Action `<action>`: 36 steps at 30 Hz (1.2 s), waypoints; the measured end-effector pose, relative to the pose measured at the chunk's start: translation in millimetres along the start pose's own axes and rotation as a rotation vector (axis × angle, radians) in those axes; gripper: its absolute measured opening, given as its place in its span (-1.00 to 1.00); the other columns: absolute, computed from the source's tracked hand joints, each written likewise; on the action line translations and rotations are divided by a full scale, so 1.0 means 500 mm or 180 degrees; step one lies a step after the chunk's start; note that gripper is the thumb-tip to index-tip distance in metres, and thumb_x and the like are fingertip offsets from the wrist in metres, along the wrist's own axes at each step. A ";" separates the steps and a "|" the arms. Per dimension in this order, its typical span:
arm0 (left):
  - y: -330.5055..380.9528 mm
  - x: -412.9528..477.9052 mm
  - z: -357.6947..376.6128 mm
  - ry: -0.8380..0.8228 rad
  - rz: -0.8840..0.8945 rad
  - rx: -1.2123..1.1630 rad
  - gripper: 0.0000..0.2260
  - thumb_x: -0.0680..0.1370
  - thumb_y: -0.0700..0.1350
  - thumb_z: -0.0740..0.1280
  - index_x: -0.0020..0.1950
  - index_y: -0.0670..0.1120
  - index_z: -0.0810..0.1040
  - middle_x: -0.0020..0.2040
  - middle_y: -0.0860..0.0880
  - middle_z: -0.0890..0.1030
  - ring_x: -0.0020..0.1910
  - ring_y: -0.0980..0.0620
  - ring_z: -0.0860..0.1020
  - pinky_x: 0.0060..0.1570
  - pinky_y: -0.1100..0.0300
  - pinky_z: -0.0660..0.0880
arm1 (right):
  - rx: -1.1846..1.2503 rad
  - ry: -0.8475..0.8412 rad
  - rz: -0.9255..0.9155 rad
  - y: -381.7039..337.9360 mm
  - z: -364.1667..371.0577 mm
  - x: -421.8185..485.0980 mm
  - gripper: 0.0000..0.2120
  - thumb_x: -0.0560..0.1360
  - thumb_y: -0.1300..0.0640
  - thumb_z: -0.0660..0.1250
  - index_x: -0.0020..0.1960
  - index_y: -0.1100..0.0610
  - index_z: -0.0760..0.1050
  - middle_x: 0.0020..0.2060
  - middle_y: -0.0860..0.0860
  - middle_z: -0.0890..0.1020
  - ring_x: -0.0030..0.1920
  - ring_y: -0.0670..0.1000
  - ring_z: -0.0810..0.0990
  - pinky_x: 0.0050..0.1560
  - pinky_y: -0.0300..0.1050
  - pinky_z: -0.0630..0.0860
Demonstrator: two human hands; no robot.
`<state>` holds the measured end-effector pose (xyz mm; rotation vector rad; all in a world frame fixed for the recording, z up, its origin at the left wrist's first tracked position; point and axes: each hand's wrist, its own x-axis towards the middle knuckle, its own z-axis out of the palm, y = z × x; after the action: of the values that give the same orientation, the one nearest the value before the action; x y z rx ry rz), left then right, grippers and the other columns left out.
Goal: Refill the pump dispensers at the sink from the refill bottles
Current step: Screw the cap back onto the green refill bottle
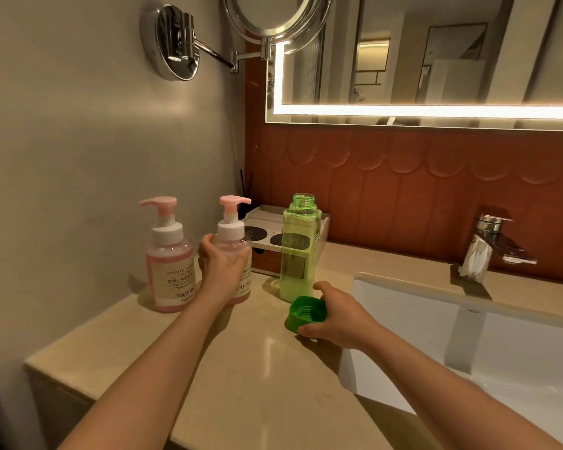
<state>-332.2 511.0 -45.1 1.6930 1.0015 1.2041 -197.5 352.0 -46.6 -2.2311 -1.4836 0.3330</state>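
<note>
Left to right: 2 pump dispensers stand upright on the counter (241,378), near the side wall. The left dispenser (169,258), pink-filled, stands just beside the second dispenser (231,235). The left hand (220,266) grips the second dispenser, its fingers curled round the body below the pump collar. Behind, against the back wall, sits a tray box (268,219). The green bottle (299,251) stands uncapped in front of the box, a narrow gap apart from the second dispenser. The right hand (337,319) holds the green cap (306,315), open side up, low over the counter just in front of the bottle; contact with the counter cannot be told. The sink (468,336) rim runs just right of this hand, with the tap (488,245) at its far edge. A broad strip of counter lies between the bottles and the near edge, crossed by both forearms.
</note>
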 end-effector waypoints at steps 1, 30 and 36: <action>0.000 -0.002 0.002 0.0035 -0.0021 -0.0020 -0.29 0.50 -0.03 0.36 0.46 -0.07 -0.04 0.42 -0.17 0.17 0.42 -0.16 0.21 0.36 -0.13 0.25 | 0.0010 0.0027 -0.0015 -0.001 0.000 -0.003 -0.30 0.35 -0.11 0.46 0.37 0.02 0.22 0.21 -0.02 0.47 0.09 -0.07 0.45 0.03 -0.24 0.49; 0.120 -0.017 0.172 -0.0228 0.0356 -0.0381 -0.21 0.30 0.07 0.53 0.39 0.01 0.16 0.33 -0.08 0.40 0.29 -0.06 0.40 0.23 -0.02 0.40 | 0.2491 0.1294 -0.0084 0.115 -0.227 -0.140 -0.57 0.30 0.23 0.50 0.02 0.08 0.33 -0.02 0.16 0.49 -0.05 0.06 0.59 -0.20 -0.20 0.60; 0.121 -0.040 0.155 -0.0356 0.0499 -0.0394 -0.36 0.30 0.07 0.53 0.28 -0.01 0.33 0.18 -0.03 0.50 0.17 -0.03 0.48 0.11 0.02 0.47 | 0.2384 0.1226 -0.0340 0.082 -0.243 -0.152 -0.58 0.33 0.21 0.48 0.11 0.16 0.39 -0.04 0.13 0.55 -0.11 0.02 0.59 -0.23 -0.24 0.57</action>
<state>-253.1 458.2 -12.4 1.7450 0.7231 1.2303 -142.1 241.5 36.9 -1.5072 -1.0338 0.3302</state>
